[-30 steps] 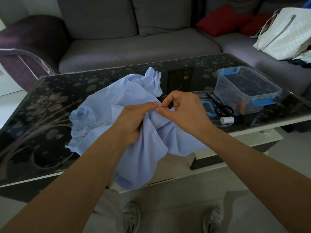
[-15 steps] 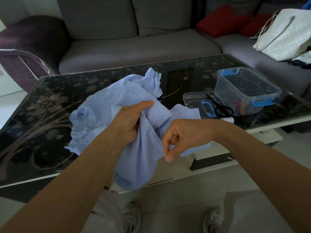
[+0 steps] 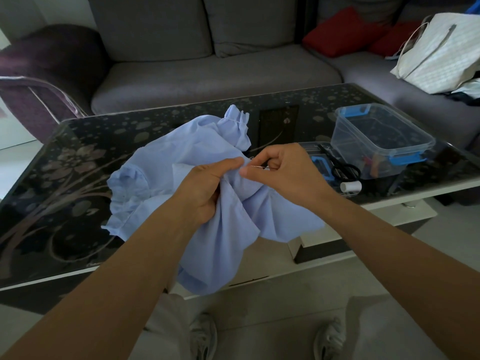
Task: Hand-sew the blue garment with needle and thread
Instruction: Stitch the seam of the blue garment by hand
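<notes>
Pinching the needle (image 3: pixel 257 166) between thumb and curled fingers, the right hand (image 3: pixel 283 172) is holding it level, its tip pointing at a fold of the blue garment (image 3: pixel 168 162). The left hand (image 3: pixel 205 188) is gripping that bunched fold, its thumb lying just beside the tip. The cloth is lying partly on the dark glass table (image 3: pixel 65 178) and hanging over its near edge. Scissors (image 3: pixel 345 170), a white spool (image 3: pixel 351 187) and a clear box (image 3: pixel 415 148) are sitting to the right.

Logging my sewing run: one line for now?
left hand grips blue garment | right hand pinches needle at garment
</notes>
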